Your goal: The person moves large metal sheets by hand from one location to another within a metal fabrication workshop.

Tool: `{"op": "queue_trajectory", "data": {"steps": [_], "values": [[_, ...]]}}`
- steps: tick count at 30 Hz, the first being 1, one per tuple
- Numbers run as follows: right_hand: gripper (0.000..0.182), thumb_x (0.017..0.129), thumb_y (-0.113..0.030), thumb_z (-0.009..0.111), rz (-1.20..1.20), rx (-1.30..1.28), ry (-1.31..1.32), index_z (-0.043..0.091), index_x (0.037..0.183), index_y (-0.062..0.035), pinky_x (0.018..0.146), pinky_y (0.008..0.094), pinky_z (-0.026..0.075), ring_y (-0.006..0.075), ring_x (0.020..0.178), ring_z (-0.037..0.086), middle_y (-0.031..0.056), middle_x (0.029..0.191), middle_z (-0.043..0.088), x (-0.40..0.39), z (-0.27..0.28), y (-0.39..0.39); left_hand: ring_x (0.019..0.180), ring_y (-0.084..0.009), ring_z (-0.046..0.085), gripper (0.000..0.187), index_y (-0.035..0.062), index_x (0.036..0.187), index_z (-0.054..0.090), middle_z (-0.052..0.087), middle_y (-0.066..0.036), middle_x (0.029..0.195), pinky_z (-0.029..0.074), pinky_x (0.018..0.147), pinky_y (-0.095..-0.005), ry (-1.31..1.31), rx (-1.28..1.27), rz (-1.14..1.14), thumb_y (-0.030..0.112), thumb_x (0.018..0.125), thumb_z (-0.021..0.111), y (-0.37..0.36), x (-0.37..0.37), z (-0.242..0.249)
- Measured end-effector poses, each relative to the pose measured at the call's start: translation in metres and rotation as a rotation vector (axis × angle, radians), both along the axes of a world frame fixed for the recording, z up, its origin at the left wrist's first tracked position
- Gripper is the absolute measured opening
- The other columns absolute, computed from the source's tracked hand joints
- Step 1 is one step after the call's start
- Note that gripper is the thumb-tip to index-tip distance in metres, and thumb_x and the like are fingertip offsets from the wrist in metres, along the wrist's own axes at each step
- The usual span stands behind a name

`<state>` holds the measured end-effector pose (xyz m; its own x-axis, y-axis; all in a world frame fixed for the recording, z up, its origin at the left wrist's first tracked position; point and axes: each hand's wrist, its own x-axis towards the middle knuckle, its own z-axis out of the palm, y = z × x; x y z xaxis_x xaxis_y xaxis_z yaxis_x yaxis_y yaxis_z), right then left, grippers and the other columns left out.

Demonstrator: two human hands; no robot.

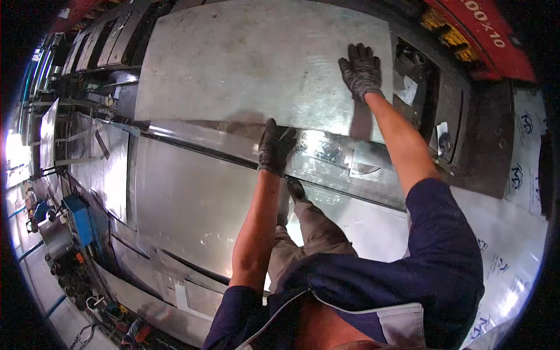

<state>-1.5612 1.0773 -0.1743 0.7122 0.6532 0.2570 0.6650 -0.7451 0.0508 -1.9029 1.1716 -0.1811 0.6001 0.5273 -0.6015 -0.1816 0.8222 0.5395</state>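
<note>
A large grey metal sheet spans the top middle of the view. My right hand, in a dark knitted glove, lies on the sheet near its right end with the fingers spread. My left hand, also gloved, is at the sheet's near edge, its fingers pointing up and partly apart; whether it touches the edge I cannot tell. Below that edge shows a shiny strip of metal with a small cut piece on it.
Another large metal sheet lies nearer, left of my legs. A blue box and tools stand at the lower left. A red beam crosses the upper right. Film-covered sheets lie at the right.
</note>
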Motion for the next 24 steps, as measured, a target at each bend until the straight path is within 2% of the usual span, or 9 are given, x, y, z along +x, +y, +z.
{"op": "queue_trajectory", "data": {"steps": [3,4,5,7,10,11,12,15,24], "values": [[0.066,0.097,-0.053,0.042,0.016,0.032,-0.006,0.041,0.149,-0.0125,0.115,0.0545,0.024,0.0382,0.144,0.03,0.0162,0.157,0.034,0.016,-0.007,0.002,0.113,-0.0297,0.064,0.054,0.0052,0.14,0.048,0.057,-0.012,0.134,0.055,0.085,-0.0386,-0.03,0.185,-0.088,0.036,0.098,0.061,0.017,-0.012,-0.064],[0.065,0.097,-0.053,0.042,0.008,0.027,0.0,0.041,0.149,-0.013,0.116,0.0544,0.023,0.038,0.144,0.03,0.0157,0.157,0.034,0.015,-0.008,-0.001,0.122,-0.0288,0.057,0.049,0.0024,0.14,0.047,0.048,-0.017,0.143,0.047,0.101,-0.0394,0.264,0.302,-0.016,0.022,0.098,0.062,0.017,-0.009,-0.035],[0.065,0.097,-0.053,0.042,0.017,0.025,0.017,0.041,0.149,-0.013,0.116,0.0544,0.023,0.038,0.144,0.03,0.0157,0.157,0.034,0.017,-0.012,0.0,0.122,-0.0288,0.057,0.049,0.0024,0.14,0.047,0.048,-0.017,0.143,0.047,0.101,-0.0394,0.281,0.299,-0.01,0.022,0.098,0.062,0.022,-0.007,-0.017],[0.063,0.097,-0.051,0.044,0.03,0.052,-0.056,0.043,0.148,-0.0137,0.115,0.055,0.024,0.0385,0.143,0.033,0.0158,0.156,0.037,0.02,-0.018,0.004,0.129,-0.0322,0.05,0.055,0.0038,0.14,0.048,0.049,-0.018,0.144,0.041,0.108,-0.042,1.089,1.351,0.04,0.026,0.093,0.068,0.033,-0.003,0.006],[0.061,0.096,-0.048,0.049,0.022,0.035,-0.052,0.046,0.146,-0.0136,0.112,0.0564,0.029,0.0385,0.14,0.039,0.0168,0.152,0.042,0.019,-0.009,0.008,0.139,-0.0363,0.038,0.063,0.0088,0.144,0.047,0.044,-0.018,0.149,0.027,0.118,-0.046,0.88,1.801,-0.338,0.031,0.089,0.068,0.052,0.015,0.027],[0.061,0.096,-0.048,0.049,0.022,0.029,-0.06,0.047,0.146,-0.0137,0.112,0.0567,0.029,0.0384,0.14,0.039,0.0167,0.152,0.042,0.019,-0.009,0.01,0.146,-0.0347,0.029,0.064,0.0117,0.146,0.046,0.035,-0.017,0.156,0.019,0.121,-0.0463,1.027,1.795,-0.759,0.04,0.091,0.062,0.057,0.034,0.014],[0.06,0.096,-0.048,0.049,0.032,0.029,-0.059,0.047,0.146,-0.0139,0.112,0.0565,0.029,0.0383,0.14,0.039,0.0162,0.153,0.042,0.018,-0.01,0.011,0.148,-0.038,0.025,0.068,0.012,0.147,0.046,0.034,-0.02,0.156,0.015,0.121,-0.053,0.748,1.866,-0.68,0.04,0.087,0.065,0.051,0.045,0.016],[0.06,0.098,-0.047,0.045,0.011,-0.023,-0.035,0.044,0.149,-0.0156,0.116,0.0538,0.024,0.0364,0.144,0.033,0.0141,0.156,0.038,0.016,-0.006,0.013,0.15,-0.0416,0.013,0.073,0.0148,0.151,0.038,0.021,-0.019,0.162,0.005,0.12,-0.0584,0.611,1.935,-0.932,0.05,0.091,0.058,0.048,0.075,0.021],[0.061,0.1,-0.048,0.04,0.021,-0.105,-0.068,0.037,0.153,-0.0181,0.118,0.0505,0.022,0.032,0.146,0.031,0.0087,0.159,0.034,0.024,-0.026,0.016,0.147,-0.039,0.024,0.075,0.0151,0.147,0.044,0.031,-0.017,0.158,0.012,0.119,-0.0592,0.498,1.964,-0.803,0.054,0.085,0.061,0.067,0.074,0.012]]}}
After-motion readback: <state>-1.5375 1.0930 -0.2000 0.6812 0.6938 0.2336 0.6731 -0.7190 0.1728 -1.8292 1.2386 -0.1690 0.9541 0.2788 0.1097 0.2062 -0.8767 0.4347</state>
